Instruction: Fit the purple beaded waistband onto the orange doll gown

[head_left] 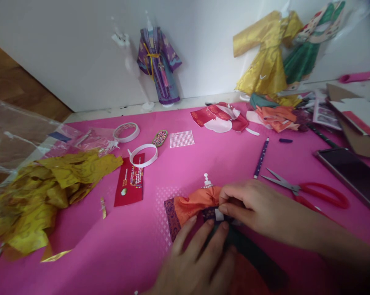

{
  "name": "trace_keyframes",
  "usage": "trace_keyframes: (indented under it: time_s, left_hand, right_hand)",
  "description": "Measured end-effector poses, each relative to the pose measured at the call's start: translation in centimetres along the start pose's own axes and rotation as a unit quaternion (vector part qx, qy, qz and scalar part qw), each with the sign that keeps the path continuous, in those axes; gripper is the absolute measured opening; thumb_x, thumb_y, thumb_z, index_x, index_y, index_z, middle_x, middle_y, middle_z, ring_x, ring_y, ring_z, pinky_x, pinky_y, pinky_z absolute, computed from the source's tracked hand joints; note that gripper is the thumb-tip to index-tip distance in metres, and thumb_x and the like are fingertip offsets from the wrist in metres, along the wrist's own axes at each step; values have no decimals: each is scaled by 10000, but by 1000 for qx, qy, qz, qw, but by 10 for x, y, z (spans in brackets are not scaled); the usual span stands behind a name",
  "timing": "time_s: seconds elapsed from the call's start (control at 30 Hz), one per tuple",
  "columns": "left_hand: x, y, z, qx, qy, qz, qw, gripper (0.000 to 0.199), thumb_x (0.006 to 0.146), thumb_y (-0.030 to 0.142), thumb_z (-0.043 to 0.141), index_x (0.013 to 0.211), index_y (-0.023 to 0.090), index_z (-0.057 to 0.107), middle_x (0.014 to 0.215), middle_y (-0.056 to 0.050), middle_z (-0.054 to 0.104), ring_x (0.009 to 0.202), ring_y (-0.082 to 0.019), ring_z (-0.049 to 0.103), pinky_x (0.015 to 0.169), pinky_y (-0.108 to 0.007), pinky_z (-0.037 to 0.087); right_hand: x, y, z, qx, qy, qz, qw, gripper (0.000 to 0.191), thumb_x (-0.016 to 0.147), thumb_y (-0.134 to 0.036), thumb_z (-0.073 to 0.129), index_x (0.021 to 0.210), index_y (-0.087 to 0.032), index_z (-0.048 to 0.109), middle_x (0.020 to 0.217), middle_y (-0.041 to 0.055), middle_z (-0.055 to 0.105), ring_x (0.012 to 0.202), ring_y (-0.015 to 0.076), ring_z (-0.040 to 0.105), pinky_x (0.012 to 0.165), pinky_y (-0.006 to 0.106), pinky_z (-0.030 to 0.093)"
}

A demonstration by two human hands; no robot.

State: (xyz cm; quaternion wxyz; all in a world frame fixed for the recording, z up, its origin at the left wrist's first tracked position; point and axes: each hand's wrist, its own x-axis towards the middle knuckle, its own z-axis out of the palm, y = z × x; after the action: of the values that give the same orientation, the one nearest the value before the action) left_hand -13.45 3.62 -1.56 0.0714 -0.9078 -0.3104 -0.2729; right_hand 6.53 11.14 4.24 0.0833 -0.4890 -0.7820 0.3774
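Note:
A small orange doll dress (188, 205) with a dark patterned cuff lies on the pink table sheet, the white neck piece (206, 180) of a doll stand showing above its collar. My left hand (200, 254) rests on the dress with fingers spread, fingertips at the dark waist part. Beside it my right hand (249, 205) is pinched at the upper front of the dress; what is between its fingertips is too small to name. A small white square (219, 214) sits on the dark waist, just below the right fingertips. The dress's lower part is blurred and partly covered.
Red-handled scissors (295, 188), a pen (261, 157) and a phone (350, 172) lie right. Left are tape rolls (143, 155), a red card (128, 192) and yellow fabric (50, 192). Fabric scraps (275, 116) and dressed doll forms (160, 65) are at the back.

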Motion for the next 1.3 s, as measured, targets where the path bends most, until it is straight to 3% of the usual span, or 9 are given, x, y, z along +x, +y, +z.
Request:
trace_keyframes:
  time_s: [0.2,0.43,0.7,1.03,1.17,1.3]
  left_hand:
    - [0,0,-2,-3,-4,-1,1000,273,986,213,443,1057,253,704,1154,-8,713,1088,-208,606,1154,-413,264]
    - [-3,0,-1,2,-7,2,1000,245,968,207,477,1078,252,692,1179,-17,693,1102,-213,600,1107,-424,335]
    - [-2,1,-1,0,-1,-4,1000,258,979,214,455,1060,256,696,1152,0,714,1092,-205,603,1145,-415,293]
    - [-6,-7,-7,-6,-63,26,998,253,937,273,573,1177,254,647,1295,-43,655,1150,-216,602,1098,-449,397]
    - [1,-12,-16,-67,-35,-12,997,169,940,237,570,1058,277,684,1150,-1,702,1027,-176,645,1013,-376,473]
    - [11,-17,-25,-186,31,-134,973,132,939,310,588,902,214,671,851,-15,650,786,-157,618,731,-314,517]
  right_hand:
    - [0,3,2,-15,2,2,1000,244,927,-224,511,684,-195,515,636,-48,597,563,97,471,519,266,248]
    - [1,4,3,-17,12,-5,1000,254,922,-221,516,670,-192,514,624,-51,588,553,93,456,519,265,252]
    - [0,2,1,-28,18,3,999,236,926,-232,519,694,-202,557,633,-54,599,561,94,473,523,260,255]
    - [-1,2,-5,42,43,24,998,221,927,-303,524,751,-204,615,677,-32,629,613,114,526,562,246,342]
    - [-2,2,-7,140,41,45,988,233,908,-355,534,754,-201,618,667,-32,592,613,121,508,539,238,358]
    - [-5,2,-7,234,31,51,970,216,872,-365,584,743,-197,628,648,-39,547,604,115,464,522,231,332]
